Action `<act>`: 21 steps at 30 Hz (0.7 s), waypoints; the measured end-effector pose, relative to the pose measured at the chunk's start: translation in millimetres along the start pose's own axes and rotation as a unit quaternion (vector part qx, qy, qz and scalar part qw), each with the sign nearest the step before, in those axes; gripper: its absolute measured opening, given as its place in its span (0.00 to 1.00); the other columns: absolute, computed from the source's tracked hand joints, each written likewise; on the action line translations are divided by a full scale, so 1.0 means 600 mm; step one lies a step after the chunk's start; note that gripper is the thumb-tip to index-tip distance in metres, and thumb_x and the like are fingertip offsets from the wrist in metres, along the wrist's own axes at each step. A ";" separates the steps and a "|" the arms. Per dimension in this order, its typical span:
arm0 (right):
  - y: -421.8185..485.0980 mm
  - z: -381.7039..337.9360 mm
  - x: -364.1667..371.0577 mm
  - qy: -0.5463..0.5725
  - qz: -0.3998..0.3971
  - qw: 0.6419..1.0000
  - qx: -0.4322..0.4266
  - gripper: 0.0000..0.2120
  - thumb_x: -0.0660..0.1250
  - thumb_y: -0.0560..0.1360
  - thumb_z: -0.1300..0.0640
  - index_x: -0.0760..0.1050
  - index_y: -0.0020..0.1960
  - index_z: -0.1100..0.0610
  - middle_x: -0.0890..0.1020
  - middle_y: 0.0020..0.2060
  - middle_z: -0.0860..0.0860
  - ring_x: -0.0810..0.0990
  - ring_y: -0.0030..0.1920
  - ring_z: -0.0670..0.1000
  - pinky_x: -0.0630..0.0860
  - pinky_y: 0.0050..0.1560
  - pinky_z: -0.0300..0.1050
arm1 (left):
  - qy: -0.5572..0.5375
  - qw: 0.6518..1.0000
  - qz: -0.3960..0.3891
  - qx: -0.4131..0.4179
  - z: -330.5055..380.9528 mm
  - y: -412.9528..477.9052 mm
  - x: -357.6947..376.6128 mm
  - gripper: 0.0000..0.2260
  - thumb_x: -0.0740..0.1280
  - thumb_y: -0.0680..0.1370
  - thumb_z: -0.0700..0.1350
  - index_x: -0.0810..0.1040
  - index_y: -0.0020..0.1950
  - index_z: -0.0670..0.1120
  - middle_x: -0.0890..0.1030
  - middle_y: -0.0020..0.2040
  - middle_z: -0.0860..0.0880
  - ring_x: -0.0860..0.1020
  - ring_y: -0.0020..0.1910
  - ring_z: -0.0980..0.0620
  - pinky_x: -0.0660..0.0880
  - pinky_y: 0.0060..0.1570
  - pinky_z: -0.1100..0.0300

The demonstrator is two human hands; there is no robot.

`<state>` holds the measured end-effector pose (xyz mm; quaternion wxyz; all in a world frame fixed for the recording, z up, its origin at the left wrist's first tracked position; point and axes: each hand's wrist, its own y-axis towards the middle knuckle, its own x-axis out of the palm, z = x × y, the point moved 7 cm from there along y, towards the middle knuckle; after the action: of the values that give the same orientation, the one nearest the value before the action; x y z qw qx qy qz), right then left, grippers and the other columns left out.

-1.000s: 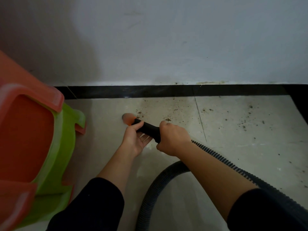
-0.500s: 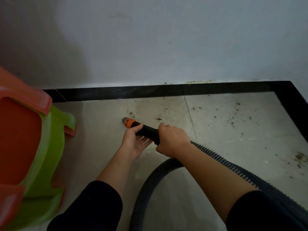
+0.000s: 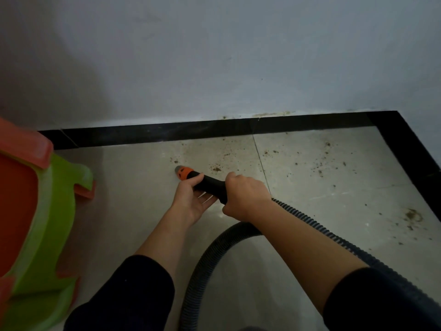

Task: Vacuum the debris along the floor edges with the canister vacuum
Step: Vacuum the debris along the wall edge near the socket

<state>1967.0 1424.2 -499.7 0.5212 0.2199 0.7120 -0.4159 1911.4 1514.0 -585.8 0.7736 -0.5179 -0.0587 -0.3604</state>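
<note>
Floor (image 3: 133, 206) looks clean at nine o'clock, debris (image 3: 319, 172) waits at two; my left hand (image 3: 191, 199) and right hand (image 3: 245, 194) grip the nozzle (image 3: 210, 186).

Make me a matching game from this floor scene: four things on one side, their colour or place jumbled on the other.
Things:
1 vacuum nozzle
2 hose
3 stacked stools
4 skirting strip

Descriptions:
A black, at the foot of the wall
B green and orange, far left
C orange collar near its tip
D ribbed, curving across the floor

Pairs: 1-C, 2-D, 3-B, 4-A
</note>
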 end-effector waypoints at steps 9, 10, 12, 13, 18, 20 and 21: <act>0.003 0.004 -0.008 -0.006 0.008 1.000 -0.003 0.19 0.69 0.73 0.54 0.68 0.60 0.58 0.74 0.42 0.51 0.75 0.39 0.51 0.74 0.39 0.44 | -0.002 1.000 -0.007 -0.001 0.002 0.003 0.009 0.05 0.63 0.81 0.41 0.73 0.53 0.39 0.79 0.54 0.38 0.78 0.56 0.38 0.75 0.61 0.44; 0.004 0.004 -0.007 -0.006 0.009 1.000 -0.003 0.19 0.69 0.73 0.54 0.68 0.60 0.57 0.74 0.42 0.51 0.75 0.39 0.51 0.74 0.39 0.44 | -0.002 1.000 -0.008 -0.002 0.003 0.002 0.009 0.05 0.63 0.81 0.41 0.73 0.53 0.39 0.79 0.54 0.38 0.78 0.56 0.38 0.75 0.61 0.44; 0.005 0.003 -0.007 -0.008 0.010 1.000 -0.002 0.18 0.69 0.73 0.54 0.68 0.60 0.57 0.74 0.42 0.50 0.75 0.39 0.51 0.73 0.39 0.43 | -0.004 1.000 -0.010 -0.004 0.005 0.000 0.008 0.05 0.63 0.81 0.41 0.73 0.53 0.39 0.79 0.54 0.37 0.78 0.56 0.38 0.74 0.61 0.44; 0.006 0.003 -0.006 -0.010 0.010 1.000 -0.001 0.18 0.69 0.73 0.54 0.68 0.60 0.57 0.74 0.42 0.50 0.75 0.39 0.51 0.72 0.38 0.43 | -0.004 1.000 -0.011 -0.005 0.005 0.000 0.008 0.05 0.63 0.81 0.40 0.73 0.53 0.39 0.79 0.55 0.37 0.78 0.56 0.38 0.75 0.61 0.44; 0.010 -0.005 -0.004 -0.010 0.012 1.000 -0.004 0.18 0.69 0.73 0.54 0.68 0.60 0.57 0.75 0.44 0.51 0.76 0.40 0.51 0.75 0.40 0.44 | 0.001 1.000 -0.007 0.003 0.010 0.003 0.002 0.05 0.63 0.80 0.40 0.73 0.54 0.40 0.79 0.55 0.37 0.79 0.55 0.39 0.76 0.55 0.46; 0.015 -0.011 -0.003 -0.006 0.011 1.000 -0.006 0.19 0.69 0.73 0.54 0.68 0.60 0.57 0.77 0.46 0.51 0.78 0.42 0.51 0.77 0.42 0.44 | 0.002 1.000 -0.004 0.009 0.016 0.006 -0.003 0.05 0.64 0.80 0.40 0.73 0.54 0.40 0.79 0.56 0.38 0.79 0.55 0.39 0.76 0.55 0.46; 0.018 -0.014 -0.002 -0.004 0.011 1.000 -0.007 0.19 0.69 0.73 0.54 0.68 0.60 0.57 0.77 0.46 0.52 0.78 0.42 0.51 0.78 0.43 0.45 | 0.001 1.000 -0.002 0.011 0.019 0.007 -0.006 0.05 0.64 0.80 0.41 0.73 0.53 0.40 0.79 0.55 0.38 0.79 0.55 0.39 0.76 0.55 0.46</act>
<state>1970.7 1437.4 -501.3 0.5300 0.2229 0.7104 -0.4058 1914.8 1526.1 -585.4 0.7784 -0.5090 -0.0628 -0.3620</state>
